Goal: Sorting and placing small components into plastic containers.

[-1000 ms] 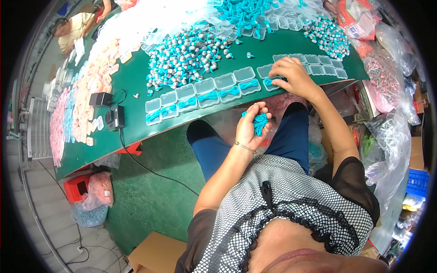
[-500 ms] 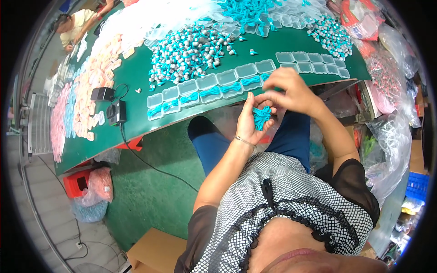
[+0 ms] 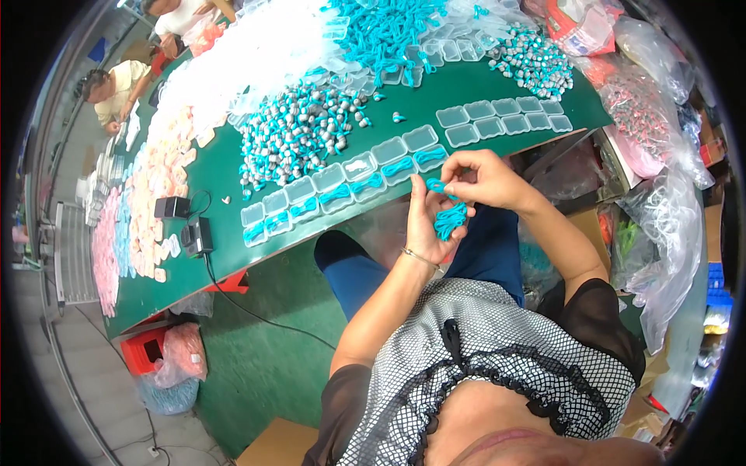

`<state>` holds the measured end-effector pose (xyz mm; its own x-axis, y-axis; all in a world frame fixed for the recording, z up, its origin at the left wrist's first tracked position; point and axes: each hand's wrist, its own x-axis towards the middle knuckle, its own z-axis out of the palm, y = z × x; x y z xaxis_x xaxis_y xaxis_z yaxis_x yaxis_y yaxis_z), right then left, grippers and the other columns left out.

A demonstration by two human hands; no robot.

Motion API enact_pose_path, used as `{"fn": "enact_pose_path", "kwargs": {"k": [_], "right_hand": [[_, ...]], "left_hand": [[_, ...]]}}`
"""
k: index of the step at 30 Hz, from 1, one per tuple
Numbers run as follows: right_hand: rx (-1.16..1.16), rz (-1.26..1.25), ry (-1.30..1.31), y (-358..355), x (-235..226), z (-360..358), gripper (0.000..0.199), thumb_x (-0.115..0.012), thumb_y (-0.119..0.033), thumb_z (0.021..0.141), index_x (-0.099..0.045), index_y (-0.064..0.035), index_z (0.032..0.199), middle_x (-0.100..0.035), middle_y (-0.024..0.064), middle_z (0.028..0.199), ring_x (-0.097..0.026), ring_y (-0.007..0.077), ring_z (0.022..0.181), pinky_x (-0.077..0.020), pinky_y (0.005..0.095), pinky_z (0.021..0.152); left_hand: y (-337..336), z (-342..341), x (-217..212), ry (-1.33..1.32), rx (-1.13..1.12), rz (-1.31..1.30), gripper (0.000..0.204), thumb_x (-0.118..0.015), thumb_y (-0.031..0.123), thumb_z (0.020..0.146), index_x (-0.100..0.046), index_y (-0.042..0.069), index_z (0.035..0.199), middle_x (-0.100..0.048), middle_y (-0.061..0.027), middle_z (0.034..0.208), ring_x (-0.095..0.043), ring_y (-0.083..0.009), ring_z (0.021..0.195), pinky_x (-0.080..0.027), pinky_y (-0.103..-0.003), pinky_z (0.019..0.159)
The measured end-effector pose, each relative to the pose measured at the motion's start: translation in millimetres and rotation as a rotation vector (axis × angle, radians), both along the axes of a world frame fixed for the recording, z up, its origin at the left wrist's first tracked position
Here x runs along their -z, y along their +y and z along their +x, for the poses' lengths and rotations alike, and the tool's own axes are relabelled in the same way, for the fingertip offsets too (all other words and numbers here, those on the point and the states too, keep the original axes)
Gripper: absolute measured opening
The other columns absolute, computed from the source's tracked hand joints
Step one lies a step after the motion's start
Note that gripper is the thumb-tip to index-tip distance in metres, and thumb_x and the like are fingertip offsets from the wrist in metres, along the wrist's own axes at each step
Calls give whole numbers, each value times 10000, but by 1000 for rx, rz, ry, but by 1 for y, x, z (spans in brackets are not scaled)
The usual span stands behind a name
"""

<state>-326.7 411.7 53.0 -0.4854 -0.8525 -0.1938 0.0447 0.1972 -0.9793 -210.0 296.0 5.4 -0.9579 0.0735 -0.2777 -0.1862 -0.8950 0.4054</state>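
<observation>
My left hand is cupped palm up above my lap, its fingers curled around a bunch of turquoise cord loops. Just above that palm, my right hand pinches a single turquoise cord loop between thumb and fingertips. Close by on the table's front edge runs a row of open clear plastic boxes, lids folded back, with turquoise cords lying in the bottoms. To the right of it lie more open clear boxes with no cords visible in them.
A heap of grey-and-turquoise beaded pieces covers the green table. Beyond lies a turquoise cord pile; a second beaded heap is at right. A black device trails a cable. Two people sit far left. Plastic bags crowd the right.
My right hand has come from over the end of the box row back to my left hand, where it now pinches one loop. The view has shifted, and a second person shows at upper left.
</observation>
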Motion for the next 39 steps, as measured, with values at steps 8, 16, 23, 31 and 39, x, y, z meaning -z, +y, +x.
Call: {"fn": "enact_pose_path", "kwargs": {"k": [8,16,23,31,39], "right_hand": [[70,-32,1168,6,9,-94,122,-706,-122,750,-630,-103,843,-628,1,798,-591,181,812,-387,369,824],[-59,53,1325,-3,26,-103,159,-705,-121,731,-631,-120,872,-603,7,885,-555,203,936,-349,379,873],[-42,38,1284,-7,23,-101,165,-700,-139,735,-639,-114,887,-614,17,926,-564,210,962,-361,385,866],[-96,67,1268,-10,29,-102,127,-679,-134,750,-633,-101,864,-628,27,945,-586,218,955,-378,381,858],[-70,31,1282,-16,33,-93,109,-657,-167,766,-631,-112,857,-622,19,911,-594,209,941,-383,375,837]], "left_hand": [[4,-6,11,-159,18,67,559,-366,558,972,-552,64,1154,-642,-82,878,-630,-195,702,-391,-231,396],[5,-3,24,-204,21,70,470,-395,480,992,-573,63,1113,-641,-66,869,-623,-183,700,-411,-236,403],[4,-2,23,-220,11,74,408,-428,427,994,-585,63,1085,-639,-59,865,-619,-175,697,-421,-234,410],[-3,5,31,-168,-11,121,413,-461,415,979,-594,51,1122,-641,-70,930,-612,-194,770,-439,-242,466],[-14,9,31,3,-106,423,404,-465,112,894,-508,80,1294,-600,-127,1174,-592,-301,1062,-562,-379,780]]}}
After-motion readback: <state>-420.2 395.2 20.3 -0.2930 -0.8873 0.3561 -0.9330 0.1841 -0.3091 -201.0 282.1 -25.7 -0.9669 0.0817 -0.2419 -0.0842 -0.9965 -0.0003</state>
